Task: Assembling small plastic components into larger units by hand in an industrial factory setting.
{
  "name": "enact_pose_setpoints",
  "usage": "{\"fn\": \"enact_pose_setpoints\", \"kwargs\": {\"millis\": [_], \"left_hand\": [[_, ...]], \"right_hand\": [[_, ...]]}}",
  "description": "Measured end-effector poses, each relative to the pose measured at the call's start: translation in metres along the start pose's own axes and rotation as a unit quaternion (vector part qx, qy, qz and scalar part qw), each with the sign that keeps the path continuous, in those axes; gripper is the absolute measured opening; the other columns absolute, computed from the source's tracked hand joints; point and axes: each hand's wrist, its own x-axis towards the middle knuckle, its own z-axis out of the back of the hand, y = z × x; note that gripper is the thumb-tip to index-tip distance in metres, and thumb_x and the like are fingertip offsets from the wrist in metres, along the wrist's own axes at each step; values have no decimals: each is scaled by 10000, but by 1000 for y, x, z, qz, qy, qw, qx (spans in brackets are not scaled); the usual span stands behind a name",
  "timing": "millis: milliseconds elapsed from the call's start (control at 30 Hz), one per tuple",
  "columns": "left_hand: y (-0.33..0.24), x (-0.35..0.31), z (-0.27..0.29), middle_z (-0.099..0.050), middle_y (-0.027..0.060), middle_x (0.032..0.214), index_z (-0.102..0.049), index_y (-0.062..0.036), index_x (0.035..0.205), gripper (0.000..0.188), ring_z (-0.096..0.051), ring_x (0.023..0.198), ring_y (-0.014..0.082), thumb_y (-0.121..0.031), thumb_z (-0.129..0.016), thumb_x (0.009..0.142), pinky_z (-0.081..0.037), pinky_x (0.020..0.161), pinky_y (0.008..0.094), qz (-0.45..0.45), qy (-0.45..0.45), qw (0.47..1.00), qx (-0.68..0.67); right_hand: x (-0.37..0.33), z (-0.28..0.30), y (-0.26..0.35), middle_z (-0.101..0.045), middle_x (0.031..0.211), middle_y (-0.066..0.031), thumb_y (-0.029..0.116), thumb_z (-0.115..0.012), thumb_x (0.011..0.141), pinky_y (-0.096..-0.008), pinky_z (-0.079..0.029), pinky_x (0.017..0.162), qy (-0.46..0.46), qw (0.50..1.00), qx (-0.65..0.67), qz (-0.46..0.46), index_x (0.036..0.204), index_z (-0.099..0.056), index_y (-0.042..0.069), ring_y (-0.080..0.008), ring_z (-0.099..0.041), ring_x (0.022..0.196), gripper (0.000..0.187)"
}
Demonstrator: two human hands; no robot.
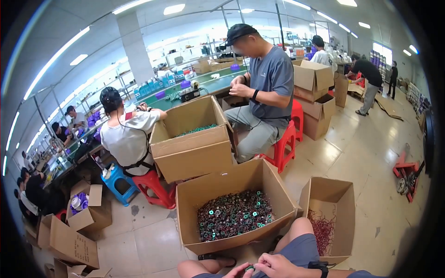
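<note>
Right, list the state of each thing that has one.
Left hand, holding small green ring
Right hand, bent beside it, grip unclear
Large front box, open, partly filled
Narrow box, open, red wires inside
Raised box, open, green parts inside
Purple-parts box, open
Ceiling lights, lit

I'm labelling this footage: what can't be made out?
In the head view:
Small green part: mostly covered by the left hand and right hand.
Left hand: partly cut off by the lower edge.
Floor of the big carton: hidden under loose parts.
What the far-left workers handle: too small and blurred.
</note>
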Motion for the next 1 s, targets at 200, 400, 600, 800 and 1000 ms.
{"fn": "enact_pose_setpoints", "kwargs": {"millis": [200, 400, 600, 800, 1000], "left_hand": [[15, -5, -9, -754, 99, 984, -727, 2, 1084, 246, -684, 867, 133, -111, -738, 866, -551, 789, 271, -22, 22, 999, 22], [-4, -14, -7, -761, 109, 980, -744, -14, 1073, 246, -703, 875, 149, -117, -738, 850, -564, 794, 294, -3, -29, 999, 23], [1, -16, -2, -757, 89, 947, -736, 3, 1089, 258, -679, 836, 119, -107, -736, 856, -558, 765, 268, 39, -42, 996, -62], [0, -5, 3, -746, 73, 949, -731, 18, 1099, 245, -660, 813, 100, -96, -731, 882, -557, 740, 252, 54, -29, 995, -81], [-19, -4, 3, -732, 64, 940, -710, 38, 1116, 248, -653, 794, 99, -61, -724, 889, -552, 678, 232, -4, -64, 990, -126]], "right_hand": [[-11, -1, 8, -634, 782, -171, 165, -626, 959, -372, -504, 632, -69, 996, -50, 11, 902, -601, 15, -281, -638, 691, 163], [-9, -8, 21, -605, 748, -182, 111, -590, 959, -393, -484, 618, -59, 989, -71, 114, 881, -562, 18, -344, -602, 673, 124], [-10, -19, 22, -599, 737, -184, 109, -601, 954, -402, -466, 587, -78, 985, -73, 139, 865, -544, 20, -348, -592, 644, 139], [1, -27, 28, -600, 721, -167, 127, -607, 964, -370, -465, 570, -92, 987, -33, 127, 866, -551, 16, -278, -585, 611, 158], [5, -27, 43, -619, 712, -147, 129, -595, 979, -344, -476, 583, -99, 989, -23, 112, 867, -564, 6, -227, -596, 620, 169]]}}
